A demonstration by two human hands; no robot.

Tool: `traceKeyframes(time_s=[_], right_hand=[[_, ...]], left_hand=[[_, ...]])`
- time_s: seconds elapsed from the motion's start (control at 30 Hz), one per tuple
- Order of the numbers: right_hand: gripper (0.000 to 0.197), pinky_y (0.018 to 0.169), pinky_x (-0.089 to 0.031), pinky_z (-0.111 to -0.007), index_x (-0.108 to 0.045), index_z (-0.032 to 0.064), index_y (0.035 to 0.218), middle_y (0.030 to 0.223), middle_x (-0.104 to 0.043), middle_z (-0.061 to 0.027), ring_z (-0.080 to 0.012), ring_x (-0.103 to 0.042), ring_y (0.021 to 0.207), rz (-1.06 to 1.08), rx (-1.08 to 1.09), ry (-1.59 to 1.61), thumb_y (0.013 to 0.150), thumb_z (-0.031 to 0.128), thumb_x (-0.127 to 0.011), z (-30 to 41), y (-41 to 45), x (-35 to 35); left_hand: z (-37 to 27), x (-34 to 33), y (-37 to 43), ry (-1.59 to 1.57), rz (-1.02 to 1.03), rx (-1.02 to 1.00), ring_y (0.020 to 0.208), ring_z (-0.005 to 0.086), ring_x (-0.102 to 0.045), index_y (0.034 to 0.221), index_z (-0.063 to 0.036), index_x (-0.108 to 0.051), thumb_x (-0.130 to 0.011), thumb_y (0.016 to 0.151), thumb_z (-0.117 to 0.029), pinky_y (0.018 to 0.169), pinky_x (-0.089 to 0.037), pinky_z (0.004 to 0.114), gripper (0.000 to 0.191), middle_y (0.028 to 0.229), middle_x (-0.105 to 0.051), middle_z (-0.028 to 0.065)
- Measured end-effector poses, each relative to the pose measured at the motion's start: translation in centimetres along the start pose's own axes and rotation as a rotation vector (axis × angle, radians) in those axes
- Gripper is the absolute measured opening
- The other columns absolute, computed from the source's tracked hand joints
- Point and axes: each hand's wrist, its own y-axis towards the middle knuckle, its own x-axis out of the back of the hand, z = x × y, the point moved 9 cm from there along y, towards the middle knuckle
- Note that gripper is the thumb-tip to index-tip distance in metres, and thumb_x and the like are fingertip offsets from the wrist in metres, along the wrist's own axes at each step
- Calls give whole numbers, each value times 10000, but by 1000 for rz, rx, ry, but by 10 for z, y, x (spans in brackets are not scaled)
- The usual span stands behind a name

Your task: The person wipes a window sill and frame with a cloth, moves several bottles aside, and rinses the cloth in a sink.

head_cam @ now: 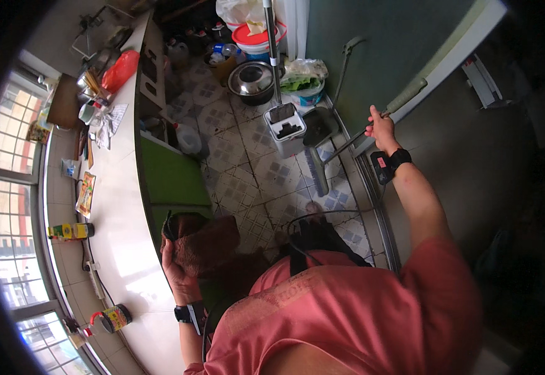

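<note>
My right hand (381, 130) is closed around the thin handle of a broom or floor brush (318, 171), below its green grip. The grey brush head rests on the patterned tile floor, beside a dark dustpan (320, 125) with a long upright handle. In my left hand (178, 274) is a brown cloth (206, 243), held near the edge of the white counter. A white mop bucket (285, 133) with a mop pole standing in it is just left of the dustpan.
Left runs a white counter (129, 234) with bottles and a red bag (121, 71). On the floor stand a lidded metal pot (252, 80), a bucket with a red lid (256, 35), a bag of greens (303, 79) and a plastic jug (188, 139). A sliding-door track (377, 211) lies right; a cable crosses my legs.
</note>
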Motion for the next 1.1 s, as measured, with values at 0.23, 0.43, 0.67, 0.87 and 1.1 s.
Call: traceKeyframes(time_s=[0.23, 0.43, 0.67, 0.87, 1.1], right_hand=[[399, 509, -485, -310, -493, 55, 874, 766, -486, -32, -132, -484, 552, -67, -32, 126, 785, 430, -594, -3, 78, -1], [464, 579, -520, -365, -466, 22, 895, 827, -484, -68, -198, -534, 645, -50, -150, 238, 757, 434, -629, -46, 159, -17], [459, 654, -516, -358, -430, 4, 1052, 961, -506, -105, -225, -558, 724, -3, -287, 179, 807, 360, -586, -77, 195, -18], [490, 722, -506, -379, -380, -8, 1160, 1053, -482, -153, -269, -577, 795, -152, -191, 277, 839, 326, -539, -73, 218, 7], [646, 750, -498, -376, -314, -35, 1237, 1152, -448, -193, -295, -576, 858, -88, -316, 275, 813, 385, -560, -87, 209, 3]], left_hand=[[15, -45, 26, 130, -106, -62, 954, 199, -563, 1164, -58, -493, -423, 890, -294, 809, -471, 313, 368, 1092, -571, 84], [26, -74, 24, 124, -243, -35, 951, 195, -559, 1180, -46, -481, -400, 897, -314, 789, -477, 305, 398, 1092, -567, 92], [32, -69, 30, 152, -278, -75, 952, 226, -562, 1174, -88, -489, -461, 856, -305, 805, -477, 348, 386, 1097, -564, 93], [40, -76, 35, 183, -310, -72, 949, 241, -564, 1163, -86, -496, -489, 841, -321, 806, -478, 363, 398, 1091, -567, 97], [46, -86, 44, 69, -230, -22, 1039, 274, -515, 1163, -96, -496, -492, 842, -258, 900, -416, 415, 359, 1151, -534, 99]])
